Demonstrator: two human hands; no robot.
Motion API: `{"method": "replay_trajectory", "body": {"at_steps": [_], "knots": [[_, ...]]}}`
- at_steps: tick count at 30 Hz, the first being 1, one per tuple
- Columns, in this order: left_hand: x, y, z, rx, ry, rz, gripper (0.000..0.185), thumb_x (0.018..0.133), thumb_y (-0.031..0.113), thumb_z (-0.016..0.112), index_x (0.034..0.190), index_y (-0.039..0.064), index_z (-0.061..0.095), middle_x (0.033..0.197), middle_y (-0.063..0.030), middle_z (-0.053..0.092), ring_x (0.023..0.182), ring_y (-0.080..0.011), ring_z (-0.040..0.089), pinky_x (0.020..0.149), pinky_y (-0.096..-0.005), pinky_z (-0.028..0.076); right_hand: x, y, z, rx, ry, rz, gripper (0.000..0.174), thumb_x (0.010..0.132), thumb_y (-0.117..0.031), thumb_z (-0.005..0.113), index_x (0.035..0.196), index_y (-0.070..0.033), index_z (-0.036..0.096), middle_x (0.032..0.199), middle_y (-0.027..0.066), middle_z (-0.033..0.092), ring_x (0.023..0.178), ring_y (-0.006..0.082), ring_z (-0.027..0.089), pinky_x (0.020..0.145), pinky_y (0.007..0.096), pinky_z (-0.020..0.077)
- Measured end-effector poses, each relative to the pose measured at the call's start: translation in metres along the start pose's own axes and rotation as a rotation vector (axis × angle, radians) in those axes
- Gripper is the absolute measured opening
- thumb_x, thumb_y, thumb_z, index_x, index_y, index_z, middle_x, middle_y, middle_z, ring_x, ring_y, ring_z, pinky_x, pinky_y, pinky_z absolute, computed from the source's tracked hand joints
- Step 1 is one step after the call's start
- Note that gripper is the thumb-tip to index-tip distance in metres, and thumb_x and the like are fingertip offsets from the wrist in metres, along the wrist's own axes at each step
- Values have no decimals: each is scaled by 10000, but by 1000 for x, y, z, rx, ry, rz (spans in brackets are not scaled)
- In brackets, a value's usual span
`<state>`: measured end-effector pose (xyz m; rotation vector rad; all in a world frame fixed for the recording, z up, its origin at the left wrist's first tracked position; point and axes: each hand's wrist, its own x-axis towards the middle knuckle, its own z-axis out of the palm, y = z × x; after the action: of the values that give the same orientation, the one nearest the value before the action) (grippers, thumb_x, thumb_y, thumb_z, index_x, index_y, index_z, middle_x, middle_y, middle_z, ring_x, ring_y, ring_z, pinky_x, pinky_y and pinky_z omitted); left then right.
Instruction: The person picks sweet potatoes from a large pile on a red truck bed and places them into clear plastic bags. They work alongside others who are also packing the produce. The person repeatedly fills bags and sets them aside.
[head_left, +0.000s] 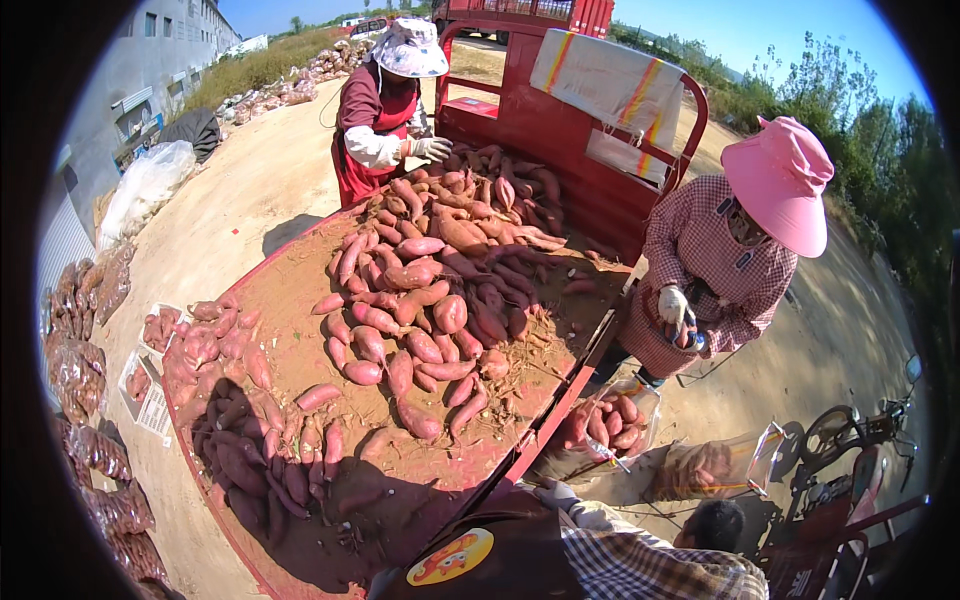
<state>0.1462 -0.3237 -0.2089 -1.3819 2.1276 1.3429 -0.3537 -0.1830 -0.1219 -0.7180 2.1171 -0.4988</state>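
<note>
Neither of my hands can be made out in view. Before me lies a red truck bed (450, 480) coated with brown soil, with a large heap of reddish sweet potatoes (427, 292) towards its far end. Another pile of sweet potatoes (247, 457) lies at the near left, partly in shadow. Loose roots and stringy trimmings (517, 360) are scattered by the right side. At the bottom is a dark garment (495, 562) with a yellow sticker. A gloved hand (555, 495) at the bed's right edge appears to belong to a person in a plaid shirt (645, 562).
One person (375, 127) reaches into the far heap; another, in a pink hat (780, 184), holds something by the right side. Open bags of sweet potatoes (615, 424) stand on the ground there, near a parked motorcycle (840, 465). White crates (150, 405) and filled bags (82, 375) are at left.
</note>
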Motion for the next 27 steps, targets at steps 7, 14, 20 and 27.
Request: {"method": "replay_trajectory", "body": {"at_steps": [7,14,20,27], "knots": [[9,10,-12,-28,-35,-14,273,899,276,586,1083,88,659,960,-195,664,909,-388,661,765,-459,527,-6,-22,-16,4,-19,-68,572,896,-411,623,1336,-47,599,1244,203,669,1173,343,637,989,407,489],[-6,-1,-5,-68,-39,-38,289,910,282,582,1097,80,667,976,-198,672,922,-376,667,774,-449,526,-20,-9,-14,112,31,13,548,868,-396,609,1309,-70,633,1227,212,674,1132,336,653,990,401,495],[-20,-5,-4,-93,-24,-50,302,919,288,579,1110,74,673,990,-200,679,934,-366,672,781,-440,526,-26,17,-9,72,68,16,559,876,-394,606,1318,-51,621,1292,209,644,1209,347,613,1052,404,461],[-24,-7,-5,-256,31,-95,318,930,294,575,1124,66,681,1007,-203,687,947,-354,678,790,-431,525,-23,31,4,38,48,16,537,879,-378,584,1278,-23,639,1298,220,635,1217,355,601,1053,407,458]]}}
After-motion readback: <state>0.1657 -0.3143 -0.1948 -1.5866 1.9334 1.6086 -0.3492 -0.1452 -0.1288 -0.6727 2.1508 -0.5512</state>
